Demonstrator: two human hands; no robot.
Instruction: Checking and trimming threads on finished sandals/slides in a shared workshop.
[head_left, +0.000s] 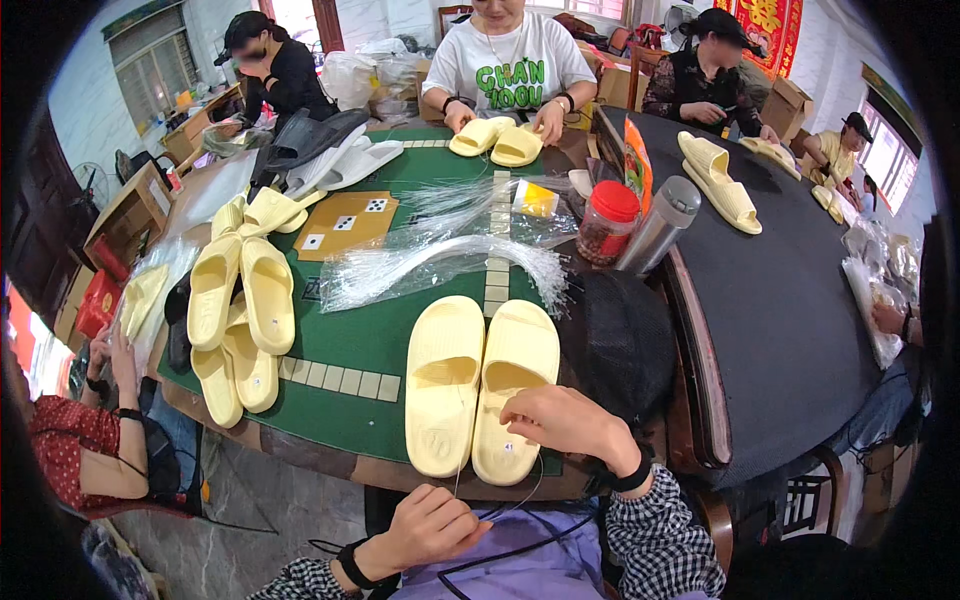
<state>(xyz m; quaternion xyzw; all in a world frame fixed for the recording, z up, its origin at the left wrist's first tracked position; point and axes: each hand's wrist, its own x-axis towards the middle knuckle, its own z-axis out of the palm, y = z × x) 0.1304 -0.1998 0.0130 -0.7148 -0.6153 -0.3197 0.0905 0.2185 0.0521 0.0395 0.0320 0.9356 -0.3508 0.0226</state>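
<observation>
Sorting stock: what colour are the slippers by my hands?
Pale yellow slippers, head view.

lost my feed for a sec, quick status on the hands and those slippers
Left hand closed, pinching a thin clear strand. Right hand resting on heel of right slipper of the yellow slipper pair. Clear strand bundle lies beyond, not blocking.

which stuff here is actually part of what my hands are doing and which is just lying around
In hand:
pair of pale yellow foam slides
right hand resting on them
left hand pinching a thin clear strand

Lying about:
red-lidded clear jar
steel flask
brown cardboard sheet
stack of yellow slides
</observation>
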